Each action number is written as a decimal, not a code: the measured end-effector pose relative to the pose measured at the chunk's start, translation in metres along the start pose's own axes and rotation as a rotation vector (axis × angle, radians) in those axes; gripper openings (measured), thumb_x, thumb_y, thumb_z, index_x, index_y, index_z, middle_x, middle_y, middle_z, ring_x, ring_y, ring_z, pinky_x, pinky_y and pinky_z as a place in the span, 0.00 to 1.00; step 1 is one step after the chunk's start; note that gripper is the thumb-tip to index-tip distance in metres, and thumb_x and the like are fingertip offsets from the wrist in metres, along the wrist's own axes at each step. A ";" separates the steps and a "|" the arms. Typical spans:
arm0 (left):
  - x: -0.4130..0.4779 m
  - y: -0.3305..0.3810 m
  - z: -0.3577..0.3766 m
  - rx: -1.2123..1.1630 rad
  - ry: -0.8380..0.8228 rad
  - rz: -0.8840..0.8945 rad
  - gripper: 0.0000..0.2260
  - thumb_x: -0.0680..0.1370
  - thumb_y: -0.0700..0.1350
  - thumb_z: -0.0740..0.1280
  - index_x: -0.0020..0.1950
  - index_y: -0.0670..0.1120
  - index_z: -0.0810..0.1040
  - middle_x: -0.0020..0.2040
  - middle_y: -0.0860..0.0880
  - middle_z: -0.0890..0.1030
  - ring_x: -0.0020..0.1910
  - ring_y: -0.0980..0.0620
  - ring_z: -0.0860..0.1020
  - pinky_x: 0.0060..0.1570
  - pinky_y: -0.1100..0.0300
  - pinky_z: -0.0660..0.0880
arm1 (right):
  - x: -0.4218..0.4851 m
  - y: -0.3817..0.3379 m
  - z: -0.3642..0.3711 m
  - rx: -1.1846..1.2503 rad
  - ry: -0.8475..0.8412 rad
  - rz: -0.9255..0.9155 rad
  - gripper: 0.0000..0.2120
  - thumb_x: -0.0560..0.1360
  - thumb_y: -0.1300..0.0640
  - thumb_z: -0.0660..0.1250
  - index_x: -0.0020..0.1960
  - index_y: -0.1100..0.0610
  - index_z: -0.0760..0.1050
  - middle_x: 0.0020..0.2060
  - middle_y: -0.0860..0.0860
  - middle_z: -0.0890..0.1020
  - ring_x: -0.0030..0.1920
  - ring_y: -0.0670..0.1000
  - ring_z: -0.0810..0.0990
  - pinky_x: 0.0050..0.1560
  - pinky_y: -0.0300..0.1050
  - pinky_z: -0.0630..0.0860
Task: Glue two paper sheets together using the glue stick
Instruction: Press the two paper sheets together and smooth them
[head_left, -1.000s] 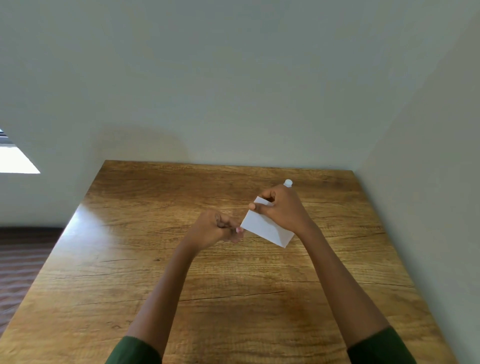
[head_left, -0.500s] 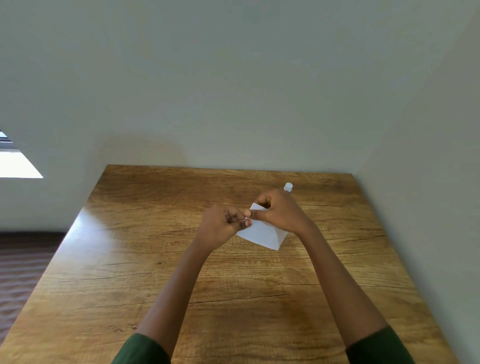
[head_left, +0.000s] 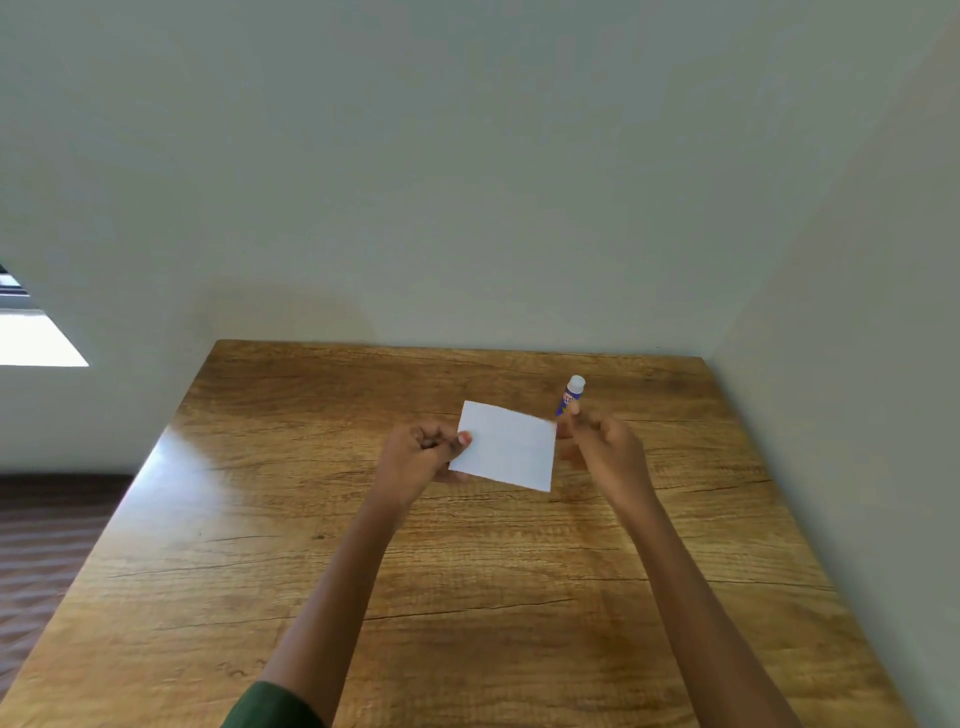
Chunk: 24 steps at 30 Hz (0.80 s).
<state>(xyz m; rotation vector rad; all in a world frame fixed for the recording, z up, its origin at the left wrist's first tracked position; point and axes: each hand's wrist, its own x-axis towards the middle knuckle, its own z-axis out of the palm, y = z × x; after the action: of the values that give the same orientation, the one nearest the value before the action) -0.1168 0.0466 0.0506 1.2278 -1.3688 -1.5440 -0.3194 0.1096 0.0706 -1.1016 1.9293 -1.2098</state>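
Holding now: white rectangular paper sheet (head_left: 506, 447) is up off the brown wood-grain table (head_left: 311, 519), stretched between both hands, slightly tilted, its near right corner lowest.
Left grip: left hand (head_left: 421, 457) pinches the sheet's left edge, thumb on top, other fingers curled underneath.
Right grip: right hand (head_left: 602, 452) is blurred. Its fingers are curled at the sheet's upper right corner, and it looks like a pinch.
Sheet count: one layer or two lying flush, cannot tell. No second sheet shows on the table.
Glue stick: blue-labelled glue stick with a white cap (head_left: 571, 395) stands upright on the table just behind the right hand, cap on, held by neither hand.
Step, my read: squaring or checking the paper in the air. Whether glue is already on it is unclear.
Doing it well: keep both pinches at the margins, hold light tension so the paper stays flat, match the corners first, then lay it on the table and press from the middle outward.
Risk: thin paper will likely buckle if the hands close inward. The right wrist sits close enough to tip the glue stick.
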 end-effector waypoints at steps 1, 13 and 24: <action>0.000 -0.001 0.000 -0.012 0.005 -0.012 0.04 0.73 0.39 0.70 0.41 0.38 0.81 0.39 0.47 0.82 0.34 0.53 0.83 0.32 0.58 0.81 | -0.003 0.002 0.001 0.038 -0.027 0.046 0.11 0.76 0.45 0.64 0.49 0.52 0.77 0.43 0.48 0.83 0.41 0.45 0.82 0.36 0.34 0.78; 0.002 -0.008 -0.010 -0.023 0.079 -0.130 0.08 0.75 0.44 0.69 0.50 0.42 0.81 0.44 0.43 0.85 0.37 0.49 0.84 0.35 0.58 0.82 | -0.003 0.015 0.027 0.087 -0.037 0.046 0.16 0.69 0.59 0.75 0.54 0.53 0.74 0.34 0.50 0.85 0.40 0.45 0.84 0.40 0.36 0.76; 0.020 -0.013 -0.020 0.111 0.235 -0.161 0.06 0.73 0.38 0.71 0.48 0.38 0.82 0.40 0.42 0.84 0.38 0.46 0.84 0.42 0.52 0.82 | 0.015 0.017 0.052 -0.092 -0.015 0.024 0.08 0.67 0.60 0.76 0.43 0.61 0.79 0.32 0.54 0.83 0.32 0.51 0.84 0.37 0.48 0.83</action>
<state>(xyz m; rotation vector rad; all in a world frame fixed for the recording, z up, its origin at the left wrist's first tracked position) -0.1023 0.0244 0.0345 1.5676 -1.2408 -1.3924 -0.2898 0.0790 0.0329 -1.1277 1.9982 -1.1063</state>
